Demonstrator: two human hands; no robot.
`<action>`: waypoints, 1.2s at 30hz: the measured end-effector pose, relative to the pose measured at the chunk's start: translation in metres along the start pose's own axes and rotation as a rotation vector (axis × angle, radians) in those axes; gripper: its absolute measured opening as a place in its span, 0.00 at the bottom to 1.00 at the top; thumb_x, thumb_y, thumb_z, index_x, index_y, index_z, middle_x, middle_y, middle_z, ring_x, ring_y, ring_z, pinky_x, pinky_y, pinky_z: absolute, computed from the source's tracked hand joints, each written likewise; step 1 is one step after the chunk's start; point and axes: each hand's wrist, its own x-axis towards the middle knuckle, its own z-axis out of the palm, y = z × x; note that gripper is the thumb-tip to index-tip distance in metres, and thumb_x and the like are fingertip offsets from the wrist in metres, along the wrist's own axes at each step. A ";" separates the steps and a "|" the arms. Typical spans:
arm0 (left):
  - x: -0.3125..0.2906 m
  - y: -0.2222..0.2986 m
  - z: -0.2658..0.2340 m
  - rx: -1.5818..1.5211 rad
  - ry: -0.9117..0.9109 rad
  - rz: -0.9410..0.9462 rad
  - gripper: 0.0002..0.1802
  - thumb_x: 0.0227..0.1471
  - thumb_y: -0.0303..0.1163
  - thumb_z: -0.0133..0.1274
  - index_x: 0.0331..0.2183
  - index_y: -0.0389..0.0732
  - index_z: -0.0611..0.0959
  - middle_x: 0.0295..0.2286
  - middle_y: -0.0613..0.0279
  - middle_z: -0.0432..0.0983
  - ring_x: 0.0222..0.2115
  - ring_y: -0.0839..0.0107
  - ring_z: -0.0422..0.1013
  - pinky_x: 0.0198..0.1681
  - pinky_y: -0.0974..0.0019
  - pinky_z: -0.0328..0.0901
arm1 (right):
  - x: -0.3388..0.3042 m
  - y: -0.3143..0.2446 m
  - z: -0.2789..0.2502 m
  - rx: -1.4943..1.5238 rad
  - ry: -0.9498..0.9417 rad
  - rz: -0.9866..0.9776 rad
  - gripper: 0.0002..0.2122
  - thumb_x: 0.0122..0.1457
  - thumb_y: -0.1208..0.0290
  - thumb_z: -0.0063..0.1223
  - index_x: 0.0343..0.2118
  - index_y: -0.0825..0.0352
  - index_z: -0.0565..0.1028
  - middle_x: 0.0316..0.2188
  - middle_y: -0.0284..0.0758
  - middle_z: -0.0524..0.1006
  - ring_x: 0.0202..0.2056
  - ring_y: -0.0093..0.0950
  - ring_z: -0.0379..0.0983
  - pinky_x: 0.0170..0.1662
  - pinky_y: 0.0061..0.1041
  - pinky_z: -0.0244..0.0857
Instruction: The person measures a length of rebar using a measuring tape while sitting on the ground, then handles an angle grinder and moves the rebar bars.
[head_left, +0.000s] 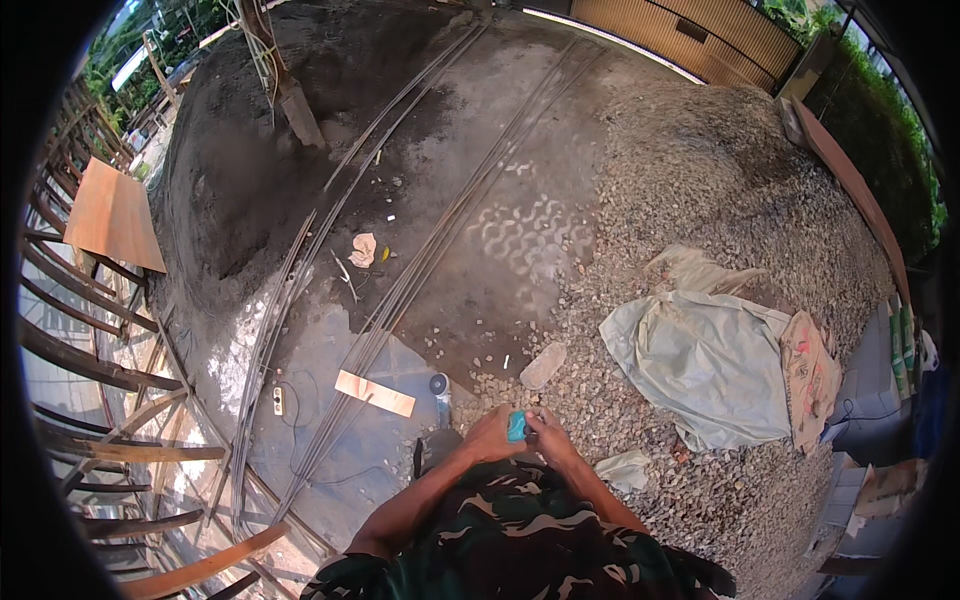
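In front of my body both hands meet around a small teal object [517, 427], too small here to tell its kind. My left hand [489, 436] is closed around its left side. Against its right side are the closed fingers of my right hand [549, 437], which partly cover it. Just beyond my left hand, a tool that looks like an angle grinder [441, 392] rests at the edge of a grey sheet [375, 455]. A short piece of plywood [374, 393] lies across the steel bars left of it.
Long thin steel bars [430, 240] run away over the ground. A white power strip [278, 401] with a cord lies left. Gravel [690, 160] is heaped right, under a pale tarp [700, 360]. Wooden beams [130, 453] line the left; dark sand [240, 160] is piled behind.
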 end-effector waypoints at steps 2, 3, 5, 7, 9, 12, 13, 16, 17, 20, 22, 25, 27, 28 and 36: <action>0.024 0.014 -0.009 0.011 -0.050 0.026 0.39 0.38 0.48 0.60 0.48 0.36 0.67 0.40 0.41 0.73 0.43 0.44 0.70 0.45 0.49 0.64 | 0.000 -0.027 -0.013 0.046 -0.008 0.007 0.14 0.64 0.59 0.46 0.42 0.65 0.68 0.34 0.34 0.72 0.32 0.27 0.73 0.36 0.31 0.72; 0.035 0.017 -0.012 -0.030 -0.059 0.048 0.38 0.39 0.49 0.59 0.48 0.37 0.67 0.40 0.41 0.73 0.43 0.44 0.70 0.45 0.49 0.64 | 0.001 -0.037 -0.018 0.070 -0.008 0.014 0.13 0.64 0.59 0.46 0.42 0.65 0.68 0.34 0.34 0.72 0.31 0.27 0.73 0.36 0.31 0.73; 0.059 0.023 -0.014 -0.124 -0.080 0.091 0.37 0.42 0.51 0.58 0.49 0.40 0.68 0.40 0.41 0.73 0.43 0.45 0.70 0.44 0.49 0.64 | 0.014 -0.053 -0.028 0.102 -0.028 0.032 0.14 0.63 0.60 0.48 0.42 0.65 0.68 0.34 0.35 0.73 0.33 0.27 0.74 0.37 0.31 0.73; 0.082 0.038 -0.030 -0.100 -0.109 0.043 0.33 0.44 0.54 0.55 0.47 0.41 0.72 0.37 0.43 0.75 0.40 0.46 0.71 0.42 0.50 0.64 | 0.033 -0.070 -0.037 0.127 -0.045 0.060 0.15 0.63 0.59 0.48 0.42 0.66 0.68 0.35 0.36 0.74 0.34 0.28 0.75 0.37 0.30 0.73; 0.107 0.038 -0.041 -0.113 -0.068 0.032 0.30 0.45 0.55 0.56 0.43 0.41 0.76 0.34 0.45 0.76 0.37 0.50 0.73 0.38 0.53 0.65 | 0.050 -0.091 -0.044 0.078 -0.031 0.095 0.14 0.62 0.61 0.50 0.42 0.67 0.68 0.35 0.36 0.75 0.35 0.29 0.75 0.36 0.31 0.74; 0.150 0.035 -0.061 -0.188 -0.013 0.062 0.29 0.44 0.53 0.57 0.40 0.40 0.77 0.32 0.46 0.76 0.36 0.52 0.73 0.37 0.55 0.65 | 0.086 -0.129 -0.055 0.064 -0.069 0.061 0.13 0.60 0.65 0.54 0.40 0.68 0.68 0.33 0.36 0.75 0.33 0.29 0.76 0.35 0.31 0.74; 0.166 0.035 -0.070 -0.191 0.008 0.074 0.28 0.44 0.53 0.57 0.41 0.40 0.77 0.32 0.46 0.76 0.36 0.52 0.73 0.37 0.56 0.65 | 0.099 -0.146 -0.061 -0.022 -0.071 0.026 0.12 0.59 0.65 0.54 0.39 0.68 0.68 0.33 0.36 0.75 0.33 0.29 0.76 0.35 0.31 0.75; 0.220 0.044 -0.107 -0.146 -0.070 -0.030 0.27 0.43 0.49 0.56 0.43 0.42 0.77 0.33 0.46 0.75 0.37 0.51 0.73 0.39 0.55 0.65 | 0.147 -0.214 -0.085 -0.201 -0.073 -0.107 0.09 0.59 0.68 0.54 0.34 0.68 0.67 0.33 0.38 0.75 0.33 0.29 0.76 0.35 0.29 0.75; 0.240 0.040 -0.116 -0.177 -0.002 0.034 0.26 0.43 0.48 0.55 0.42 0.42 0.77 0.33 0.46 0.76 0.37 0.50 0.73 0.39 0.54 0.65 | 0.165 -0.243 -0.095 -0.209 -0.020 -0.180 0.09 0.59 0.69 0.54 0.33 0.67 0.67 0.34 0.39 0.75 0.33 0.30 0.76 0.35 0.30 0.75; 0.317 0.020 -0.148 -0.194 0.168 0.188 0.23 0.44 0.45 0.53 0.40 0.42 0.78 0.33 0.46 0.76 0.36 0.47 0.72 0.40 0.51 0.65 | 0.222 -0.343 -0.138 -0.182 0.130 -0.413 0.08 0.59 0.69 0.53 0.32 0.66 0.66 0.37 0.42 0.76 0.35 0.29 0.75 0.36 0.27 0.75; 0.383 0.005 -0.170 -0.132 0.206 0.233 0.20 0.45 0.43 0.52 0.39 0.43 0.78 0.32 0.47 0.77 0.35 0.46 0.72 0.40 0.50 0.65 | 0.253 -0.414 -0.178 -0.135 0.236 -0.586 0.08 0.59 0.70 0.53 0.33 0.68 0.68 0.38 0.43 0.75 0.37 0.29 0.75 0.36 0.27 0.76; 0.494 0.022 -0.238 0.027 -0.066 0.131 0.19 0.45 0.41 0.51 0.39 0.43 0.78 0.32 0.47 0.77 0.36 0.47 0.72 0.41 0.49 0.65 | 0.285 -0.510 -0.242 0.076 0.442 -0.824 0.11 0.60 0.66 0.53 0.38 0.68 0.69 0.39 0.42 0.76 0.39 0.36 0.75 0.42 0.38 0.72; 0.541 0.063 -0.290 0.142 -0.111 0.096 0.18 0.45 0.39 0.50 0.39 0.43 0.79 0.33 0.47 0.77 0.37 0.49 0.73 0.41 0.50 0.65 | 0.293 -0.566 -0.297 0.211 0.444 -0.912 0.11 0.60 0.65 0.53 0.38 0.67 0.70 0.39 0.40 0.76 0.43 0.33 0.73 0.48 0.32 0.68; 0.557 0.069 -0.301 0.156 -0.161 0.081 0.18 0.46 0.39 0.49 0.40 0.44 0.79 0.33 0.47 0.77 0.37 0.48 0.73 0.41 0.50 0.65 | 0.299 -0.589 -0.314 0.270 0.483 -0.933 0.10 0.61 0.65 0.53 0.38 0.66 0.72 0.40 0.39 0.76 0.42 0.31 0.73 0.47 0.30 0.68; 0.777 0.077 -0.362 0.109 -0.225 0.017 0.15 0.48 0.39 0.50 0.38 0.45 0.82 0.34 0.49 0.78 0.38 0.49 0.73 0.42 0.52 0.65 | 0.493 -0.759 -0.430 0.345 0.612 -0.948 0.12 0.61 0.64 0.53 0.39 0.68 0.72 0.36 0.36 0.75 0.40 0.29 0.73 0.44 0.28 0.70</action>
